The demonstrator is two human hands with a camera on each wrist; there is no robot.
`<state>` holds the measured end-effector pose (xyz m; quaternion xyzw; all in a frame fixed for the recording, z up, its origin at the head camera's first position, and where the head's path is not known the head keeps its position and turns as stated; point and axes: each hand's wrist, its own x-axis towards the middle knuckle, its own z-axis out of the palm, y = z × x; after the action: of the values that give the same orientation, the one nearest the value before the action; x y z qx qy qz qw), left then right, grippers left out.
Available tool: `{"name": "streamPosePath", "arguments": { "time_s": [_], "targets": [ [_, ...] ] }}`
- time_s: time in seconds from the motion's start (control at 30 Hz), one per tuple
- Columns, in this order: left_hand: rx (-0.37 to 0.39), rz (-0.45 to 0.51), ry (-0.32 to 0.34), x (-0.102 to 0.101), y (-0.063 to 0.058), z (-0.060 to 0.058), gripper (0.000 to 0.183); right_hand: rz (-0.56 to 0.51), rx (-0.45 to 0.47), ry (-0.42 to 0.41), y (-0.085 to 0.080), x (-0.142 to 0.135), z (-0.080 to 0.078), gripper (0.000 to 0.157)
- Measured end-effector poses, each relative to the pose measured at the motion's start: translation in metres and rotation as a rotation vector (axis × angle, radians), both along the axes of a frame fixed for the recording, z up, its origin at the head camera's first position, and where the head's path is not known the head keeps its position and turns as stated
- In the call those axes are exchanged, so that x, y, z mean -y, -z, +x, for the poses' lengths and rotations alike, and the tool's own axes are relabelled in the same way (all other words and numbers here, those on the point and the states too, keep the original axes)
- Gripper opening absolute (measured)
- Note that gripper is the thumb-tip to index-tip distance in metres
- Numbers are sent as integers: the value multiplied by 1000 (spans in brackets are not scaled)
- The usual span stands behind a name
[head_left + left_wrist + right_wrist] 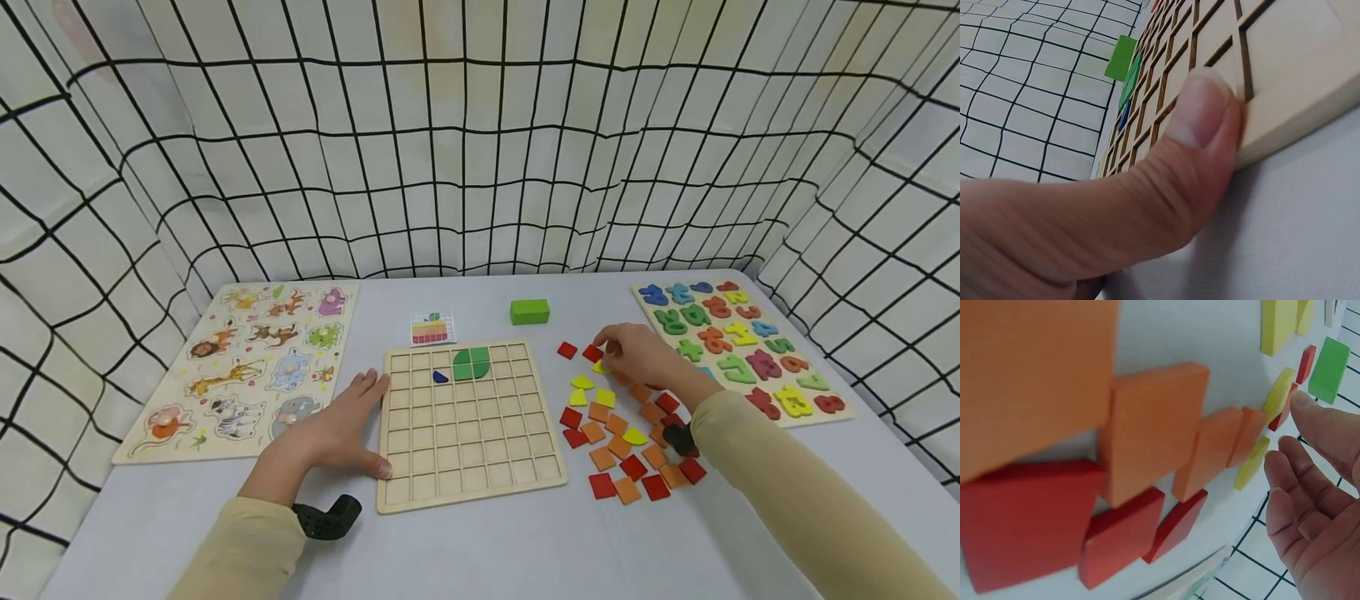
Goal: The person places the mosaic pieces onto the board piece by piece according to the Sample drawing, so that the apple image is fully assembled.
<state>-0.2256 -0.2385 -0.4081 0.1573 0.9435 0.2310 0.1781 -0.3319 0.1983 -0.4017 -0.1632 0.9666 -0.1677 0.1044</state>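
A wooden grid board (471, 429) lies on the table, bearing green pieces (471, 364) that form a leaf-like shape and a small dark blue piece (440, 377). My left hand (333, 429) rests at its left side with fingers spread; the thumb (1200, 115) presses on the rim near the front corner. On the right, my right hand (641, 354) is low over the loose pieces, fingertips right by a yellow piece (1252, 464) and a red piece (592, 353). Thumb and fingers stand apart in the right wrist view, with nothing seen between them.
Orange pieces (1157, 431) and red pieces (602, 486) are scattered right of the board. A pattern card (432, 329) and a green block (529, 312) stand behind it. An animal puzzle (202, 392) flanks the left, a number puzzle (738, 342) the right. Black netting surrounds the table.
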Motion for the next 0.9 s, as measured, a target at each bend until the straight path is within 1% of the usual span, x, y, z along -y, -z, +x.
{"name": "streamPosePath", "arguments": {
  "time_s": [0.13,0.3,0.53,0.63,0.9],
  "targets": [
    [1,-8,-1,-2,0,-1,131,12,13,19,-4,-6,2,25],
    [2,-26,-5,-4,-3,-1,131,8,85,61,-4,-16,5,24],
    [14,-8,-5,-4,-3,-1,131,7,122,51,-3,-24,9,25],
    [15,-7,-4,-4,-2,-1,131,4,136,53,-3,-25,10,25],
    [9,-4,-6,-3,-1,-1,132,1,129,38,0,-25,9,22]
  ]
}}
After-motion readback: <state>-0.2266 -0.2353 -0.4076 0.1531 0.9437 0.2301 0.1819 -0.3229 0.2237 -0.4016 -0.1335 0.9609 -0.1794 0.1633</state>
